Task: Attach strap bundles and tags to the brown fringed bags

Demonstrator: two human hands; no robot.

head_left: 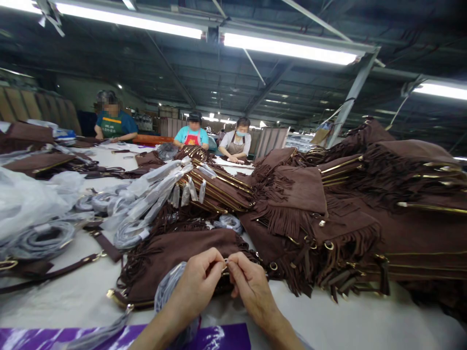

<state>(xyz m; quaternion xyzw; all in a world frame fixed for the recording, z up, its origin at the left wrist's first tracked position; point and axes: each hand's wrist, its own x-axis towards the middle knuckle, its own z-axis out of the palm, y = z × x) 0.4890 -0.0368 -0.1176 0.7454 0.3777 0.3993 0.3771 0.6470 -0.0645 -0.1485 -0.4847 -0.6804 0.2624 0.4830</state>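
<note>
A dark roof with long strip lamps [288, 47] spans the workroom. Below it stretches a broad pale tabletop [350, 318], loaded on both sides. The biggest load is the heap of brown fringed bags [297, 192] on the right, piled several deep, with gold zippers and metal rings showing along the edges. Beyond the far side of the tabletop are three people: one in a green apron [113, 125] at the left, one in a red apron [192, 138] near the middle, and one in a light shirt [248, 143] just beside, with both arms on the work surface.

At the middle sits a stack of bags [219, 187], gold zippers facing out, some pulls wrapped in white. On the left lie crumpled clear plastic [32, 199], grey wrapped coils [44, 240] and a brown strap [69, 270]. A shiny purple sheet [224, 338] runs along the near edge.

The nearest bag [189, 245] lies flat just in front of the person, fringe at its ends. Over its near side the left hand [201, 276] and right hand [251, 284] meet, thumbs and forefingers pinching a small metal piece [225, 264] between them; its exact shape is too small to tell.
</note>
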